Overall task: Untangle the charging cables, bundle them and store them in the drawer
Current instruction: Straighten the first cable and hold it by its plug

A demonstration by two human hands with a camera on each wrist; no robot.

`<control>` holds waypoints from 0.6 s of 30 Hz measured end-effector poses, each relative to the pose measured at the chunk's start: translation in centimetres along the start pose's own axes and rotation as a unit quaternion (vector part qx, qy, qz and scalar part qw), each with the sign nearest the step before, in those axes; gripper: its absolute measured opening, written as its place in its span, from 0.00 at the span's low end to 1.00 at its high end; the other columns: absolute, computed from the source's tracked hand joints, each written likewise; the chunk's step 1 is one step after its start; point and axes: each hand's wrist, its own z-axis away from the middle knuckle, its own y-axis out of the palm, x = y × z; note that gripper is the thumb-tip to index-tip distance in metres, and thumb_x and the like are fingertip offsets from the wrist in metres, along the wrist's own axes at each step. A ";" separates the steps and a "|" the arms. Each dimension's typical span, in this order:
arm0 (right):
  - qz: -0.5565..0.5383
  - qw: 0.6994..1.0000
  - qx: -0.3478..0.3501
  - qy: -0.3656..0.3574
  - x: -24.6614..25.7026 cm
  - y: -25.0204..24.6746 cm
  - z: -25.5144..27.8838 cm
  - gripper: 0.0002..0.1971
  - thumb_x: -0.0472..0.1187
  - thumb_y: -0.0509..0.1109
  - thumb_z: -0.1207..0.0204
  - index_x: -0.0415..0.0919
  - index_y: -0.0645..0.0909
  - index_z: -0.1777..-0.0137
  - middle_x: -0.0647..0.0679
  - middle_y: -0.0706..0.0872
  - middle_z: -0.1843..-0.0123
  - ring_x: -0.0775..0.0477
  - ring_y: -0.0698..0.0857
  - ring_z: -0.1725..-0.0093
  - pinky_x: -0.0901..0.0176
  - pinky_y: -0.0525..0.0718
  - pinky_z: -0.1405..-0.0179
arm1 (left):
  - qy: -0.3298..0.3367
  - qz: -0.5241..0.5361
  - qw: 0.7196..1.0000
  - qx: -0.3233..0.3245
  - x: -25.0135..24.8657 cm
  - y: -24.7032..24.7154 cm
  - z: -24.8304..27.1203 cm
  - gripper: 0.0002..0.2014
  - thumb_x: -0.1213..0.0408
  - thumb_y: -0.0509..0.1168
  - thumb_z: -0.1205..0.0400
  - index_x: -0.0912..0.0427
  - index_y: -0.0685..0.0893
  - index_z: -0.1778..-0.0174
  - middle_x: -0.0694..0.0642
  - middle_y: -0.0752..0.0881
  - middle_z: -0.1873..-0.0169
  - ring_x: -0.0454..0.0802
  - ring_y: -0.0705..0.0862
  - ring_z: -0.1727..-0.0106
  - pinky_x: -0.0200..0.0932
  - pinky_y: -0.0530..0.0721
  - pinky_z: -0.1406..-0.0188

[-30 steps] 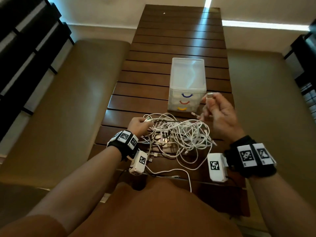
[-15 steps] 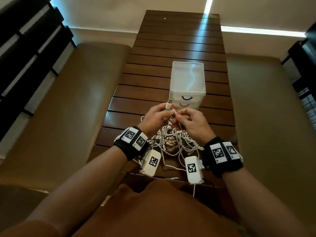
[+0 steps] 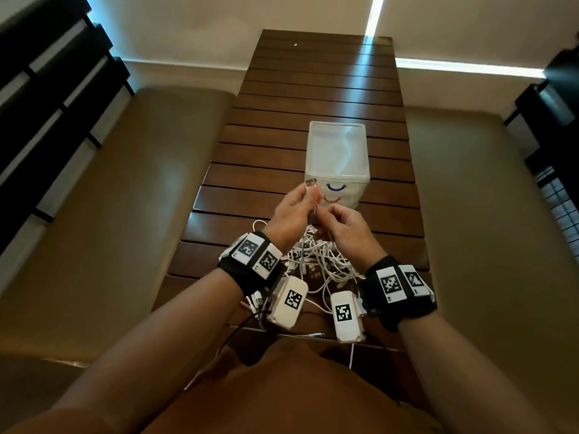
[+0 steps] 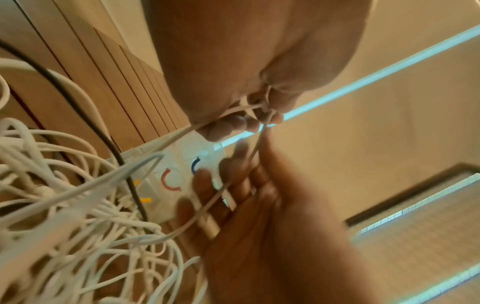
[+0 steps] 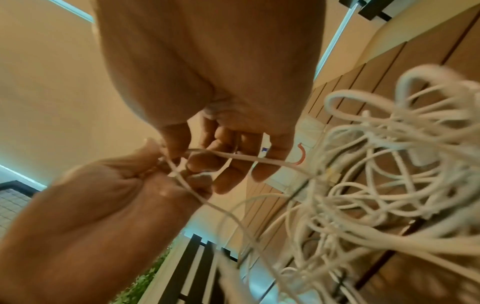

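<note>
A tangle of white charging cables (image 3: 316,261) lies on the near end of the wooden slat table (image 3: 313,89). Both hands are raised above it, close together. My left hand (image 3: 310,195) pinches a USB plug (image 3: 310,183) of one white cable. The strand runs down from my left hand (image 4: 241,121) into the pile (image 4: 64,216). My right hand (image 3: 327,216) is just below and to the right, its fingers (image 5: 221,162) curled round the same thin white strand. Behind the hands stands a clear plastic drawer unit (image 3: 338,151) with a blue handle (image 3: 336,187) and a red handle (image 3: 332,200). Its drawers look closed.
Padded benches run along the table's left side (image 3: 141,198) and right side (image 3: 485,214). A black cord (image 4: 78,98) crosses the white pile. A loose plug end (image 3: 313,335) lies by the table's near edge. Bare slats extend beyond the drawer unit.
A second ago my left hand lay on the tangle and my right hand held a plug end up at the right. Both hands have since met at the middle, the left now pinching a plug.
</note>
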 end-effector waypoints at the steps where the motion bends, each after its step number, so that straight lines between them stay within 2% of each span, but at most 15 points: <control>1: 0.030 1.000 0.003 -0.005 -0.4 -0.3 0.0 0.09 0.43 0.66 0.17 0.40 0.82 0.56 0.44 0.83 0.63 0.47 0.82 0.62 0.57 0.81 0.58 | -0.003 0.010 1.000 -0.017 -0.6 -0.2 -0.3 0.14 0.59 0.52 0.11 0.58 0.77 0.59 0.54 0.77 0.67 0.48 0.76 0.68 0.44 0.76 0.66; 4: 0.061 0.998 0.028 -0.019 -1.6 -1.3 0.2 0.07 0.36 0.67 0.18 0.43 0.81 0.58 0.49 0.84 0.64 0.58 0.84 0.62 0.66 0.81 0.55 | 0.003 0.105 0.994 -0.018 -2.7 -1.1 -1.1 0.14 0.59 0.51 0.11 0.58 0.76 0.58 0.53 0.79 0.69 0.50 0.80 0.65 0.50 0.82 0.59; 6: 0.064 0.997 0.040 -0.028 -2.2 -2.1 -0.1 0.07 0.33 0.67 0.19 0.42 0.81 0.58 0.50 0.84 0.64 0.62 0.83 0.64 0.70 0.80 0.56 | -0.001 0.163 0.986 0.036 -4.1 -1.3 -1.0 0.13 0.59 0.50 0.10 0.59 0.74 0.57 0.51 0.74 0.74 0.49 0.79 0.68 0.56 0.86 0.55; 8: 0.102 0.993 0.057 -0.036 -2.5 -2.7 -0.6 0.08 0.33 0.68 0.19 0.42 0.81 0.59 0.52 0.83 0.64 0.63 0.81 0.64 0.71 0.79 0.57 | -0.001 0.171 0.982 0.081 -5.2 -1.1 -0.6 0.13 0.58 0.49 0.11 0.58 0.72 0.58 0.50 0.69 0.75 0.46 0.76 0.72 0.56 0.86 0.57; 12: 0.172 0.982 0.043 -0.061 -3.2 -3.5 -2.1 0.11 0.33 0.71 0.22 0.47 0.81 0.64 0.61 0.82 0.70 0.65 0.78 0.68 0.71 0.75 0.60 | 0.017 0.188 0.977 0.097 -6.5 -0.5 -0.4 0.14 0.57 0.49 0.10 0.56 0.73 0.59 0.48 0.67 0.76 0.44 0.69 0.74 0.51 0.80 0.60; 15: 0.216 0.974 0.048 -0.048 -4.1 -4.5 -2.6 0.09 0.34 0.72 0.23 0.46 0.82 0.63 0.57 0.83 0.66 0.61 0.79 0.66 0.63 0.77 0.57 | 0.043 0.249 0.961 0.110 -8.0 -1.3 -0.2 0.16 0.56 0.47 0.10 0.56 0.72 0.59 0.46 0.66 0.77 0.41 0.66 0.76 0.42 0.76 0.70; 17: 0.244 0.967 0.070 -0.012 -4.7 -5.1 -2.2 0.08 0.34 0.73 0.23 0.45 0.84 0.62 0.53 0.85 0.62 0.58 0.82 0.62 0.58 0.77 0.53 | 0.076 0.287 0.946 0.129 -9.9 -2.2 0.0 0.15 0.55 0.46 0.10 0.56 0.71 0.59 0.46 0.66 0.78 0.40 0.63 0.78 0.35 0.67 0.77; 18: 0.251 0.966 0.064 -0.006 -5.0 -5.3 -2.0 0.06 0.34 0.74 0.24 0.44 0.86 0.62 0.51 0.86 0.60 0.57 0.82 0.59 0.58 0.77 0.51 | 0.090 0.277 0.948 0.132 -10.8 -2.6 -0.1 0.14 0.56 0.47 0.11 0.56 0.71 0.58 0.46 0.66 0.78 0.40 0.62 0.78 0.34 0.63 0.79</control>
